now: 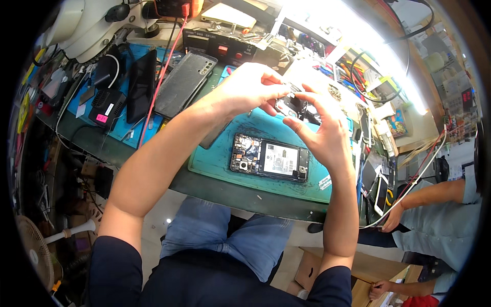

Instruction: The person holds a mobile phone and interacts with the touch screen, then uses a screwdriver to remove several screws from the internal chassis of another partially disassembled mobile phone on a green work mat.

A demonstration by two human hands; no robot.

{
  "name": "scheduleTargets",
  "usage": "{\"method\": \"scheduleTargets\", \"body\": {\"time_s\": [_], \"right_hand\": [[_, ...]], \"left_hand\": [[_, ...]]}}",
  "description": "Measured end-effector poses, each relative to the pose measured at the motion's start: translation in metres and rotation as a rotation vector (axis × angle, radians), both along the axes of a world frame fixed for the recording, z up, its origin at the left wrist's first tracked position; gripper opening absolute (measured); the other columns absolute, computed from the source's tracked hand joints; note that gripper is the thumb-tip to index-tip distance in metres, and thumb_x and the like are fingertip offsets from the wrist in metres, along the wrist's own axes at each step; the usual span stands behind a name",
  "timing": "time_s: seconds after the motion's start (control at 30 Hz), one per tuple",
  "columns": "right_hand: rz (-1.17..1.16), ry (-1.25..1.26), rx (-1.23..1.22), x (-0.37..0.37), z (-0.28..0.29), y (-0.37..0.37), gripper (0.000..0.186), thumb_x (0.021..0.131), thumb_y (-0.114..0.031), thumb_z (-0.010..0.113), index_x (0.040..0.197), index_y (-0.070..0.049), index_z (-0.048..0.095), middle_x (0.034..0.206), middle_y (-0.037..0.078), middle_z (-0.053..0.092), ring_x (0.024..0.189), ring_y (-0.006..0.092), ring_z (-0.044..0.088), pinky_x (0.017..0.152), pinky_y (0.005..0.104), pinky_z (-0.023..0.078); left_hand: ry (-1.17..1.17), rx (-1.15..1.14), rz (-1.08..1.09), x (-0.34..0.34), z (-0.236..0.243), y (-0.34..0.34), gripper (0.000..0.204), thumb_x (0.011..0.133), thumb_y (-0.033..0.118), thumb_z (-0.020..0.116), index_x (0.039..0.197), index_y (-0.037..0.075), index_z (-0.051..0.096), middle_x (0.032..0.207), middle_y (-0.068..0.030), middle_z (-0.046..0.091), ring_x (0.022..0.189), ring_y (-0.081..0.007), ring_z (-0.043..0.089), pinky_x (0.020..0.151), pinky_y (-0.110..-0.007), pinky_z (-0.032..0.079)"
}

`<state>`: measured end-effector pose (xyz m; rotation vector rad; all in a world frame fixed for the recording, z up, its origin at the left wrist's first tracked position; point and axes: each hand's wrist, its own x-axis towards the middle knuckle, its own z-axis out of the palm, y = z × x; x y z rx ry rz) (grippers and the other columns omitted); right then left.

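My left hand [255,91] is raised over the back of the mat, its thumb and fingers pinched at the edge of a small dark part [289,106]. My right hand [327,125] meets it from the other side, fingers at the part's upper edge and thumb lower down. The fingers partly cover the part, and its kind cannot be made out. Below both hands an opened phone [269,158] lies flat on the teal mat [215,165]. Its circuit board shows at the left end and a white-labelled battery in the middle. Neither hand touches this phone.
A dark phone back cover [186,84] lies left of my left forearm. A red cable [155,97] hangs beside it. Microscope equipment [84,28] stands at the back left. A white phone [381,195] lies at the right edge, near another person's hand [393,219]. A fan [36,250] stands lower left.
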<state>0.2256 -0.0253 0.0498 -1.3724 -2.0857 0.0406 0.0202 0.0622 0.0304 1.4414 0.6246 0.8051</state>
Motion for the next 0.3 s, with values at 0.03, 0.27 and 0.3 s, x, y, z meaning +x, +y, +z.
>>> {"method": "scheduleTargets", "body": {"time_s": [0.03,0.27,0.3], "right_hand": [[0.008,0.015,-0.002,0.0,-0.001,-0.001,0.046,0.081,-0.029,0.085,0.118,-0.006,0.07,0.131,0.018,0.066,0.12,0.0344,0.063,0.103,0.0427,0.049],[-0.059,0.373,-0.138,0.032,0.003,-0.013,0.053,0.083,-0.024,0.084,0.13,-0.006,0.067,0.128,0.015,0.066,0.114,0.0285,0.064,0.1,0.0382,0.05],[-0.072,0.372,-0.173,0.036,0.002,-0.012,0.057,0.084,-0.025,0.084,0.134,-0.007,0.065,0.134,0.015,0.064,0.116,0.0276,0.064,0.102,0.039,0.049]], "left_hand": [[0.011,-0.002,-0.019,-0.001,0.001,0.0,0.04,0.098,0.031,0.073,0.116,-0.005,0.068,0.098,-0.0089,0.069,0.075,-0.0128,0.068,0.064,-0.025,0.058],[0.268,0.474,0.303,-0.015,0.028,-0.025,0.042,0.102,0.034,0.067,0.124,-0.002,0.068,0.097,-0.0087,0.073,0.079,-0.0131,0.07,0.072,-0.026,0.057],[0.336,0.592,0.36,-0.023,0.028,-0.034,0.043,0.102,0.035,0.066,0.127,0.0,0.068,0.103,-0.01,0.074,0.083,-0.0152,0.071,0.079,-0.028,0.057]]}}
